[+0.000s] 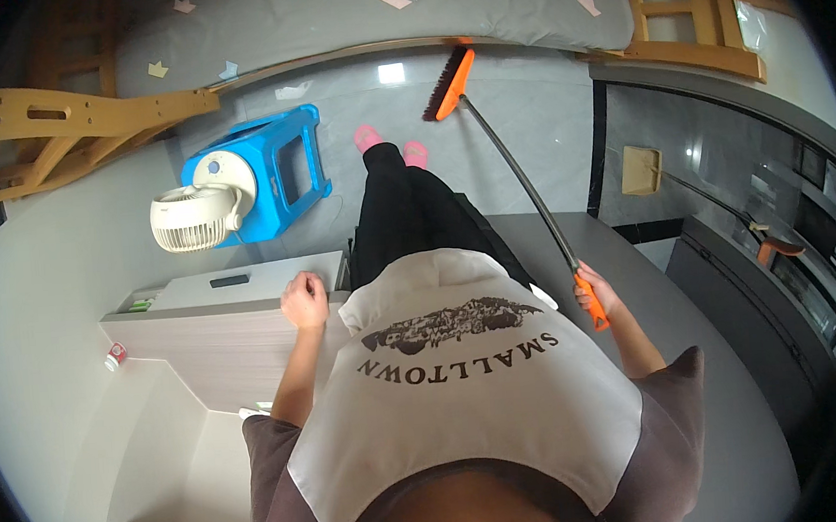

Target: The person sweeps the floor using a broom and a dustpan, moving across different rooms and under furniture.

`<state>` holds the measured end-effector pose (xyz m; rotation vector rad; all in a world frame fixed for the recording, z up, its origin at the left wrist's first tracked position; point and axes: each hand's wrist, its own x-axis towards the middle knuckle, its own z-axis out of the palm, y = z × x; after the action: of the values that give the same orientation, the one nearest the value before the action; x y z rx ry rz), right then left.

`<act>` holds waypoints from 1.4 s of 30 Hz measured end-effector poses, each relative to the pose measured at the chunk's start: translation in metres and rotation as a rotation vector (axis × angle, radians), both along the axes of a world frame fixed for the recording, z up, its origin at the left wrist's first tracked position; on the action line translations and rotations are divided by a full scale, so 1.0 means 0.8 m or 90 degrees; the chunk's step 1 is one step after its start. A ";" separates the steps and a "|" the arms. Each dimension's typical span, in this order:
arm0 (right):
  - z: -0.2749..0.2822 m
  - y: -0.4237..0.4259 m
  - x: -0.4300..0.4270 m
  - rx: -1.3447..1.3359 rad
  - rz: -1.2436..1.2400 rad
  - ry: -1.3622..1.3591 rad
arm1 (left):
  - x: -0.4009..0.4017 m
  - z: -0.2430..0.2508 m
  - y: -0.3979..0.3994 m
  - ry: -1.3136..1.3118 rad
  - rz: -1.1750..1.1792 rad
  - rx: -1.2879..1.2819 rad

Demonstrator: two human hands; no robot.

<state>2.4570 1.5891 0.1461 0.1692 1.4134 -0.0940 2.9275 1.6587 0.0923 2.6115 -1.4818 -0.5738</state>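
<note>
My right hand (594,289) is wrapped around the orange grip of a long-handled floor brush (516,156). Its grey pole slants away to an orange head with dark bristles, which is beside the bed's lower edge, to the right of my feet in pink slippers (416,154). My left hand (304,300) is curled in a loose fist at the edge of a wood-grain cabinet (198,334), with nothing visible in it. Whether it touches the cabinet, I cannot tell.
A white fan (193,211) stands on a blue plastic stool (289,135) at left. Ahead is a bed with a grey sheet (314,21) and a wooden frame (88,113). Past a dark threshold (597,146) at right sits a beige long-handled dustpan (641,170).
</note>
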 end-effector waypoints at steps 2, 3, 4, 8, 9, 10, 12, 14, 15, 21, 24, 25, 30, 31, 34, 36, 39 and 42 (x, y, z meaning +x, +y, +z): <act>0.023 -0.005 -0.001 0.008 0.014 0.002 | -0.002 0.002 -0.002 0.002 -0.004 -0.007; 0.031 -0.006 -0.001 0.015 0.028 0.004 | -0.002 0.003 -0.003 0.003 -0.008 -0.015; 0.036 -0.006 0.000 0.019 0.049 0.010 | -0.002 0.004 -0.003 0.006 -0.009 -0.013; 0.029 -0.014 0.031 0.009 0.099 0.007 | 0.000 0.003 -0.003 0.015 -0.010 -0.027; 0.019 -0.020 0.043 0.004 0.111 -0.011 | 0.001 0.003 -0.003 0.018 -0.007 -0.034; 0.006 -0.026 0.053 -0.003 0.122 -0.031 | 0.002 0.002 -0.004 0.016 -0.013 -0.034; -0.025 -0.037 0.073 -0.034 0.156 -0.042 | 0.004 0.001 -0.004 0.003 -0.012 -0.017; -0.044 -0.048 0.078 -0.066 0.195 -0.050 | 0.006 -0.004 0.003 -0.006 -0.006 -0.017; -0.051 -0.050 0.076 -0.070 0.206 -0.052 | 0.006 -0.005 0.002 -0.014 0.002 -0.018; -0.033 -0.045 0.034 -0.045 0.110 0.045 | 0.006 -0.005 0.000 -0.003 0.019 -0.007; -0.016 -0.031 -0.011 -0.030 0.099 0.062 | 0.004 -0.001 -0.003 -0.010 0.023 -0.008; -0.007 -0.026 -0.020 -0.021 0.105 0.075 | 0.005 -0.002 -0.002 -0.009 0.022 -0.007; 0.019 0.006 -0.065 0.025 0.148 0.173 | 0.005 -0.002 -0.002 -0.007 0.029 -0.023; 0.021 0.009 -0.069 0.026 0.147 0.174 | 0.006 -0.003 -0.001 -0.007 0.029 -0.022; 0.030 0.014 -0.078 0.001 0.267 0.194 | 0.008 -0.004 0.000 0.004 0.034 -0.002; 0.026 0.010 -0.068 0.025 0.363 0.260 | 0.008 -0.003 -0.002 -0.001 0.033 0.013; 0.007 0.019 -0.078 -0.004 0.586 0.388 | 0.010 -0.005 -0.002 -0.004 0.025 0.012; 0.013 0.022 -0.066 -0.140 0.765 0.477 | 0.007 -0.004 -0.003 0.000 0.018 -0.020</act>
<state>2.4045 1.6063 0.1563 -0.9946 2.0106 0.7452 2.9333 1.6564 0.0888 2.6046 -1.4385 -0.5427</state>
